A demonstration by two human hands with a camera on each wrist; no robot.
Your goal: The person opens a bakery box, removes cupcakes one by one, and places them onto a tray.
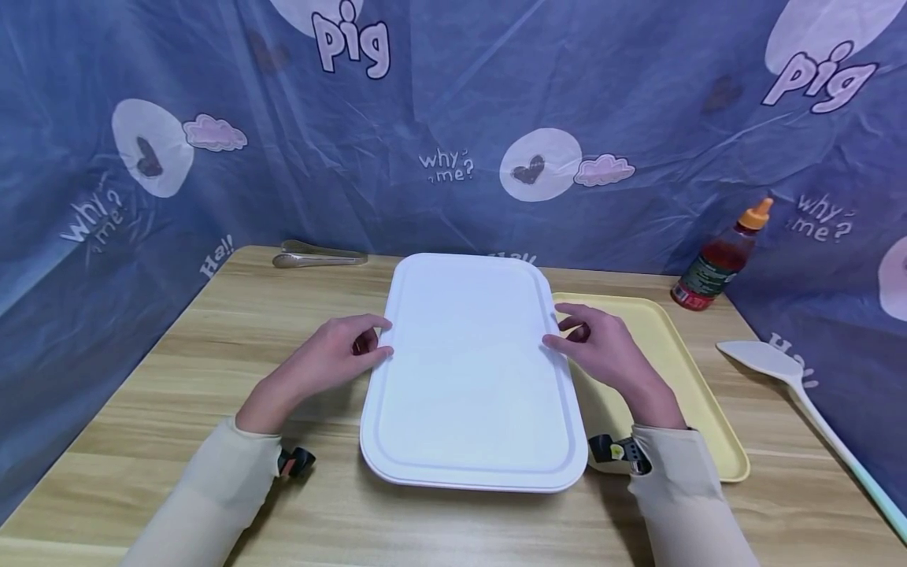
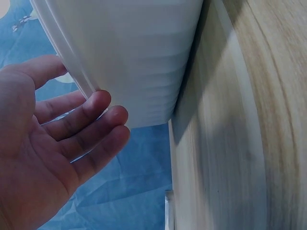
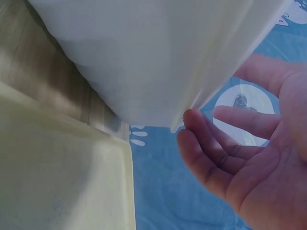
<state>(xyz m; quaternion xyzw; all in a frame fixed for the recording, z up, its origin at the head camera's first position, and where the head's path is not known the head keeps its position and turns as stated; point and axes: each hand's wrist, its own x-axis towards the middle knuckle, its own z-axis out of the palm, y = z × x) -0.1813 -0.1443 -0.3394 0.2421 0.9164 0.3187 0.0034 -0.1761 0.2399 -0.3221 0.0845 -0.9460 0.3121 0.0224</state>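
Observation:
A white lidded box (image 1: 471,370) stands on the wooden table, its flat lid facing up. The left hand (image 1: 333,350) holds the lid's left edge, thumb on top and fingers at the rim; in the left wrist view its fingertips (image 2: 103,98) touch the rim from below, beside the box's side wall (image 2: 134,57). On the opposite edge, the right hand (image 1: 602,350) pinches the rim the same way, and the right wrist view shows that hand (image 3: 254,148) with bent fingers under the lid's edge. What the box contains is hidden.
A yellow tray (image 1: 666,346) lies right of the box, partly under the right forearm. Metal tongs (image 1: 319,258) rest at the back left. A sauce bottle (image 1: 712,268) with an orange cap stands at the back right, near a long white spoon (image 1: 808,402). Blue printed cloth (image 1: 453,102) hangs behind.

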